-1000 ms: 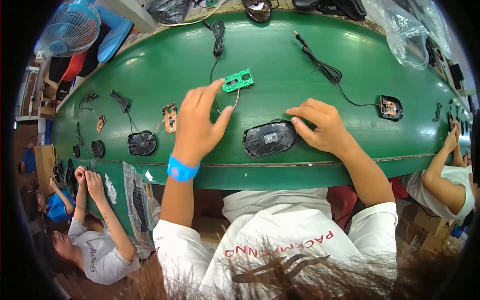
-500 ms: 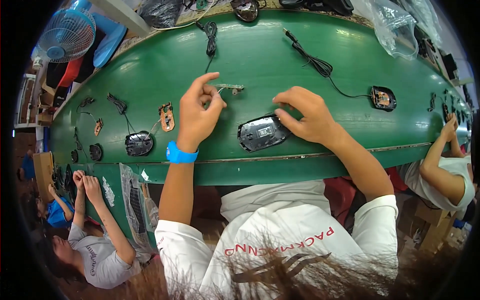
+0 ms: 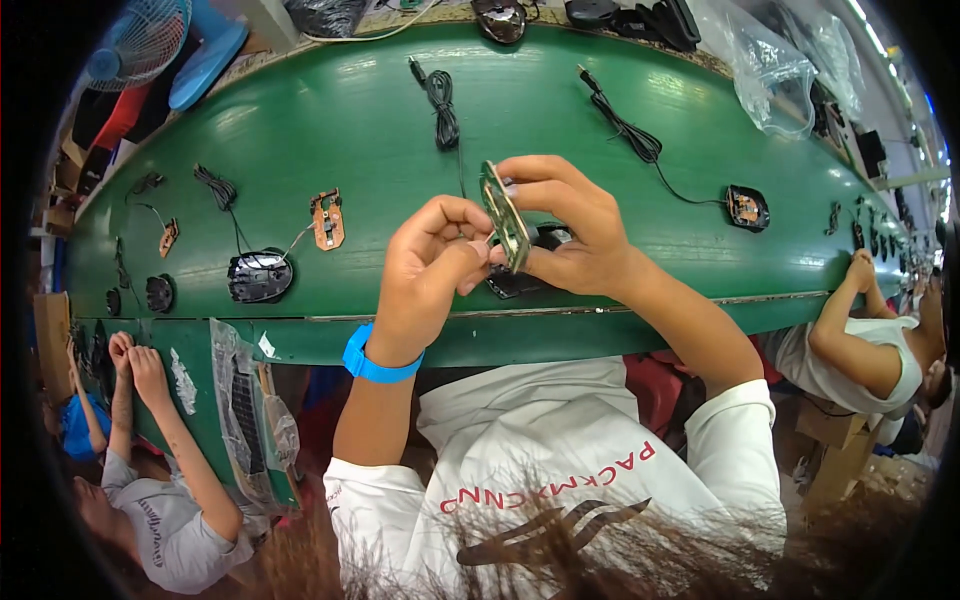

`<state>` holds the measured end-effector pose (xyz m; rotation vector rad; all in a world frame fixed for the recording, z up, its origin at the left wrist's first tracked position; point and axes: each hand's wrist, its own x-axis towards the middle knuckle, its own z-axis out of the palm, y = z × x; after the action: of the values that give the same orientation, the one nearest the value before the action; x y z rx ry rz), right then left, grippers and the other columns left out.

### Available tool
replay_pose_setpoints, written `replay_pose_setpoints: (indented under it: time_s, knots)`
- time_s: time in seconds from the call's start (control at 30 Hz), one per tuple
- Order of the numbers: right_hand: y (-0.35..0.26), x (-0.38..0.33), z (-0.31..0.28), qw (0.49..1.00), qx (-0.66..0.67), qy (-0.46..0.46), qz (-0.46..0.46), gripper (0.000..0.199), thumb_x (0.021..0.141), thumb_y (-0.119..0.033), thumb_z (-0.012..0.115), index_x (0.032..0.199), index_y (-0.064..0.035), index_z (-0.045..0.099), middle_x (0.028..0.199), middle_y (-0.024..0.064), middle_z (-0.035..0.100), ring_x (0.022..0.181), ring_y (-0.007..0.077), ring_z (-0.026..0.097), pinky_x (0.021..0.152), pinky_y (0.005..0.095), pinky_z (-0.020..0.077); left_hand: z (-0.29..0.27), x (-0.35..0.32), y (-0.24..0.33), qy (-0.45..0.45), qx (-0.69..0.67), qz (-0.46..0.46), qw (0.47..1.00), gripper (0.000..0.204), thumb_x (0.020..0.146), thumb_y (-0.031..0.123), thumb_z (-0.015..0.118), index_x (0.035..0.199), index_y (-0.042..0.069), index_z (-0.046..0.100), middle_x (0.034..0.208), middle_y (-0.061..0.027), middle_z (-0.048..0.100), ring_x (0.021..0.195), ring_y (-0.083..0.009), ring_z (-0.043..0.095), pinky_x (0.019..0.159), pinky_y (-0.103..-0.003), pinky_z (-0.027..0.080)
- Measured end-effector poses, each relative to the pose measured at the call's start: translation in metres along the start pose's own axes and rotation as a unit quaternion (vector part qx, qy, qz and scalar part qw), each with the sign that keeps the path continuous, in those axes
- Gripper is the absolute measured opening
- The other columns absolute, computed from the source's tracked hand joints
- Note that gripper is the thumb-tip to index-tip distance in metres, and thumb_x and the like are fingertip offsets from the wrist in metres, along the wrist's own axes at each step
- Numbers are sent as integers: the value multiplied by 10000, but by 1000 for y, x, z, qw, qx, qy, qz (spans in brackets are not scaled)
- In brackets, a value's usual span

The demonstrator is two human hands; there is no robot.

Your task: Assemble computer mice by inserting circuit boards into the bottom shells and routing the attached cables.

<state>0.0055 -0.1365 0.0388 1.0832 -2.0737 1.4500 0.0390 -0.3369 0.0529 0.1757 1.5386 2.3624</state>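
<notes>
My right hand (image 3: pixel 580 225) grips a green circuit board (image 3: pixel 507 220) by its edges, holding it tilted nearly on end above the bench. Close against the board's left side, my left hand (image 3: pixel 435 265), with a blue band on its wrist, pinches the thin wires (image 3: pixel 489 241) that meet the board. From there a black cable (image 3: pixel 444 115), bundled and tied, runs away up the bench. Below the board lies a black mouse shell (image 3: pixel 515 283), mostly hidden by my right hand and the board.
On the green bench (image 3: pixel 370 140), an open mouse shell (image 3: pixel 260 276) with a wired brown board (image 3: pixel 328 220) sits to the left. Another mouse half (image 3: pixel 747 208) lies right, on its cable (image 3: pixel 632 135). Co-workers' hands (image 3: pixel 135 360) are at both sides. Plastic bags (image 3: pixel 760 75) hang far right.
My right hand has left the mouse shell and taken hold of the circuit board. My left hand has moved right and lower, bringing the wires and board over the shell.
</notes>
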Motion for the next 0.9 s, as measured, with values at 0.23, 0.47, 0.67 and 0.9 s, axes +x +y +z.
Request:
replay_pose_setpoints:
  time_s: [0.23, 0.47, 0.67, 0.9]
  knots:
    - [-10, 19, 5, 987, -77, -18, -138, 355, 733, -91, 882, 998, -7, 663, 1236, 233, 664, 1080, 341, 686, 861, 409, 589, -27, -4, 7, -134, -34, -112, 984, 147, 972, 67, 532, 1056, -19, 616, 845, -46, 629, 641, -71, 511, 524, -222, 389]
    - [-20, 19, 13, 974, -125, -65, -175, 373, 695, -130, 907, 951, -13, 661, 1203, 173, 702, 1051, 342, 701, 890, 452, 576, -31, -3, -6, -164, 95, 57, 980, 339, 1088, 297, 437, 1065, 19, 630, 820, -54, 652, 679, -108, 631, 550, -237, 504]
    - [-30, 24, -5, 962, -165, -133, -173, 301, 731, -138, 881, 927, -30, 679, 1214, 126, 720, 1086, 317, 705, 979, 475, 533, -34, 4, -7, -261, -34, -133, 956, 411, 1111, 356, 385, 1059, 31, 632, 827, -63, 661, 657, -105, 626, 524, -239, 490]
    - [-41, 39, -21, 928, -153, -203, -271, 196, 794, -139, 807, 948, -61, 714, 1198, 131, 736, 1140, 299, 696, 1033, 460, 504, -34, 5, -11, -290, -55, -238, 925, 464, 1093, 420, 372, 1052, 33, 623, 811, -91, 657, 595, -136, 600, 492, -252, 456]
